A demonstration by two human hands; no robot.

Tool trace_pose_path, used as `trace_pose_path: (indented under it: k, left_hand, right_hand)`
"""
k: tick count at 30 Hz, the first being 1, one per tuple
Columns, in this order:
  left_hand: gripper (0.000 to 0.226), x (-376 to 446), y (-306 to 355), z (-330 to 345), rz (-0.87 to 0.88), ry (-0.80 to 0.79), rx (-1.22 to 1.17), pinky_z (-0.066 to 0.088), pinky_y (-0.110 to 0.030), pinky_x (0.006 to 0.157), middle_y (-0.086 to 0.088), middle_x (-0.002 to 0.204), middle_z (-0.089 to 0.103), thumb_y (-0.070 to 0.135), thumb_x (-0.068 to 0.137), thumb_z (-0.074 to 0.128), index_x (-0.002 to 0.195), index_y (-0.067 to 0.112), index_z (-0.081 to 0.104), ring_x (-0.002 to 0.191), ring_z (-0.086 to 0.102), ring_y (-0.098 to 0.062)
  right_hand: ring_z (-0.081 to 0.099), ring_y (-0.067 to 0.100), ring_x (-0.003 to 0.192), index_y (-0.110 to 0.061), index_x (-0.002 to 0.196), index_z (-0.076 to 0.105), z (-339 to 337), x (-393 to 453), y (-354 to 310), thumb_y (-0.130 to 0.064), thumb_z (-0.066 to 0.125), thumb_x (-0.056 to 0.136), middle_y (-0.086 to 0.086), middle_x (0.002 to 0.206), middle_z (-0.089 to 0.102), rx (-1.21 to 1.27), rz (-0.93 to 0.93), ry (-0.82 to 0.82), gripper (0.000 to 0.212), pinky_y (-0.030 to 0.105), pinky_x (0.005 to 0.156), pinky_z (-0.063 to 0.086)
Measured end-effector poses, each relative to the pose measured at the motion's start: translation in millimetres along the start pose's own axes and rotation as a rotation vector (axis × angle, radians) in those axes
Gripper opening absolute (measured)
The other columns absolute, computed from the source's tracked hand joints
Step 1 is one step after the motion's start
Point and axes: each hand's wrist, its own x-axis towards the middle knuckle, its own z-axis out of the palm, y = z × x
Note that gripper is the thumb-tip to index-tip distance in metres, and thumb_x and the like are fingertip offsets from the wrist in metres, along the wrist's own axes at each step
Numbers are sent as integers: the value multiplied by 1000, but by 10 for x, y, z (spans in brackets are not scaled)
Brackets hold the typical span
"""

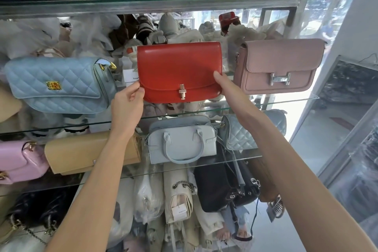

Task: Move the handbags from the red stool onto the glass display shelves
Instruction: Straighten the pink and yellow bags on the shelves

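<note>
Two bare forearms reach up from bottom of head view. Left hand (127,101) pinches the left edge of red handbag (179,71), right hand (226,86) grips its right edge, thumb on front. Bag is upright, long axis left-right, betw. both hands, equally near each. It sits above the glass shelf (286,102), in the gap betw. blue quilted bag (59,85) and pink bag (280,65); whether it touches the glass I cannot tell.

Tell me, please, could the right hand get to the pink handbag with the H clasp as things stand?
Probably yes, once freed: the right hand grips the red handbag, and the pink handbag stands just to its right on the same glass shelf, with nothing between them.
</note>
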Motion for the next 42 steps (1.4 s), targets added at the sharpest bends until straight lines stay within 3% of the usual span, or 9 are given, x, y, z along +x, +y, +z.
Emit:
trace_pose_path:
  k: [13, 20, 25, 29, 34, 37, 38, 39, 42]
  left_hand:
    - [50, -21, 29, -49, -22, -8, -55, 49, -37, 88, 9, 95, 53, 28, 105, 50, 81, 69, 64, 87, 54, -13]
    - [26, -48, 11, -94, 28, -49, 66, 31, -28, 66, -24, 77, 55, 21, 106, 49, 104, 33, 72, 63, 37, -13]
    - [31, -60, 25, -163, 53, -93, 33, 43, -24, 76, -4, 87, 68, 21, 107, 51, 118, 40, 72, 78, 56, -11]
    - [33, -100, 115, -180, 50, -125, 56, 50, -15, 91, 14, 109, 73, 17, 107, 54, 134, 29, 68, 99, 67, 5]
    - [30, -105, 132, -236, -39, -219, 82, 37, -7, 80, 19, 65, 59, 0, 99, 55, 119, 18, 69, 60, 51, 4]
    - [44, -124, 115, -298, -129, -228, 93, 35, -15, 99, 23, 70, 43, -4, 98, 55, 141, 1, 56, 74, 51, 6]
    - [56, -166, 133, -332, -147, -201, 75, 35, -15, 106, 13, 96, 67, -1, 99, 58, 153, 4, 46, 91, 55, 6]
    - [64, -240, 184, -370, -162, -188, 53, 35, -14, 109, 19, 127, 26, 2, 101, 59, 160, 8, 37, 107, 57, 2]
    - [57, -423, 315, -489, -123, -181, 26, 42, -3, 94, 9, 132, 63, 5, 104, 55, 158, 19, 44, 116, 60, 4]
  right_hand:
    - [36, 2, 146, -35, 168, 27, 46, -43, -36, -65, 43, 106, -23, 161, 37, 24, 8, -17, 71, 29, 114, 22]
    - [43, -1, 131, -36, 166, 32, 120, -34, 0, -58, 43, 110, -25, 145, 46, 4, -18, 33, 61, 30, 114, 29]
    - [49, 0, 125, -35, 167, 28, 187, -33, -28, -61, 47, 107, -37, 124, 49, -6, -5, 98, 67, 30, 108, 31]
    - [47, 10, 140, -30, 169, 25, 291, -51, 67, -68, 60, 98, -14, 154, 50, -18, -13, 280, 88, 40, 121, 36]
    - [65, 4, 118, -22, 142, 58, 684, -324, 176, -37, 65, 100, -6, 126, 69, 157, -356, 587, 45, 24, 101, 51]
    - [65, 0, 103, -18, 135, 61, 962, -391, 131, -23, 63, 103, -8, 110, 67, 224, -393, 376, 32, 20, 93, 52]
    - [67, 6, 107, -18, 137, 61, 1058, -393, 84, -26, 63, 103, -6, 112, 67, 250, -378, 274, 35, 22, 96, 53]
    - [68, 12, 113, -19, 139, 60, 1139, -389, 41, -31, 62, 101, -3, 118, 68, 276, -352, 193, 40, 25, 99, 54]
    - [68, 16, 120, -28, 139, 59, 1362, -386, -74, -45, 57, 96, 3, 132, 69, 347, -287, 47, 47, 25, 100, 55]
